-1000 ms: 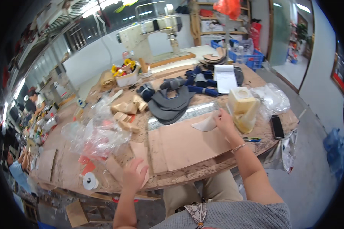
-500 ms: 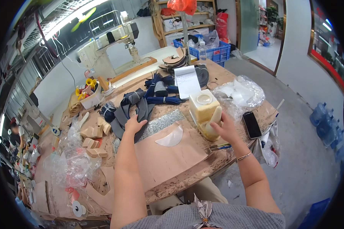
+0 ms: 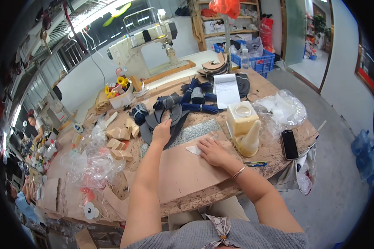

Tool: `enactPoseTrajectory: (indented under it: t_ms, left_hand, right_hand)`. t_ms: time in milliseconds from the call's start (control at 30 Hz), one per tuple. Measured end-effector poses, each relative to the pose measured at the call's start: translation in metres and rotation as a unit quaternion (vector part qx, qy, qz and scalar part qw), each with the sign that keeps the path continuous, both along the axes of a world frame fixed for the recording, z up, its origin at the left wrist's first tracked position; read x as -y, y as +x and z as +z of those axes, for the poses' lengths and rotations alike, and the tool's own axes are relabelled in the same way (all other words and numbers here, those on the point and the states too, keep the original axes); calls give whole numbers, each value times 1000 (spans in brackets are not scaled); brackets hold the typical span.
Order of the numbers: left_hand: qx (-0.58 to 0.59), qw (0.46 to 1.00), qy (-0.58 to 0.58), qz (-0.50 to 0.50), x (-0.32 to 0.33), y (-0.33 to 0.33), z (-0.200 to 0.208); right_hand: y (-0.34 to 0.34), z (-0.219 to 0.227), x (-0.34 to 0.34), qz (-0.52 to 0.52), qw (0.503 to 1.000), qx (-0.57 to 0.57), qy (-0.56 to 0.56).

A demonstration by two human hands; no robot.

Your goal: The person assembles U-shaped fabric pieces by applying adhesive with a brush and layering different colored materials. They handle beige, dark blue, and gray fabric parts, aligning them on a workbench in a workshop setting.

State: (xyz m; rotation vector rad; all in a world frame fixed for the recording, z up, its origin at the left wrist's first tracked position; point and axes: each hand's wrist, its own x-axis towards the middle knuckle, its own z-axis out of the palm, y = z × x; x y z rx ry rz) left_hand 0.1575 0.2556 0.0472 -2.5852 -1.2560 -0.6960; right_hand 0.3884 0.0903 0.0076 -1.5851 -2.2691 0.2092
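My left hand (image 3: 162, 132) is closed on the edge of a dark grey curved piece (image 3: 150, 132), one of a loose pile of flat strips. To its right, my right hand (image 3: 214, 152) lies flat with fingers stretched out. It presses on a white half-round template (image 3: 193, 149), mostly covered by the hand. The template rests on a tan leather-like sheet (image 3: 180, 178) near the table's front edge. Behind the sheet is a speckled grey slab (image 3: 201, 129). Just right of my right hand stands a yellowed square glue bottle (image 3: 242, 124) with a cone spout.
A utility knife (image 3: 257, 164) and a black phone (image 3: 289, 145) lie at the right. Bundled navy strips (image 3: 201, 108) and a notepad (image 3: 227, 91) are farther back. Wooden blocks (image 3: 119, 133) and crumpled clear plastic (image 3: 97, 162) sit at the left. Other people work at the far left.
My right hand has let go of the glue bottle and moved left onto the template. My left hand has closed on the grey piece. The whole view has shifted.
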Motion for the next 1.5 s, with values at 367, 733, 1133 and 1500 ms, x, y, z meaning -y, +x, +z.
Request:
enactPoseTrajectory:
  t_ms: [367, 733, 1133, 1500]
  left_hand:
    - [-19, 985, -113, -128, 144, -21, 6]
    - [122, 951, -137, -250, 58, 284, 43]
    - [-101, 980, -136, -103, 94, 303, 63]
    - [546, 711, -365, -252, 53, 258, 24]
  right_hand:
    - [79, 52, 71, -301, 779, -289, 469]
    - [83, 41, 26, -290, 771, -478, 305]
    - [88, 15, 126, -119, 695, -485, 518]
    - [135, 133, 168, -94, 579, -614, 529]
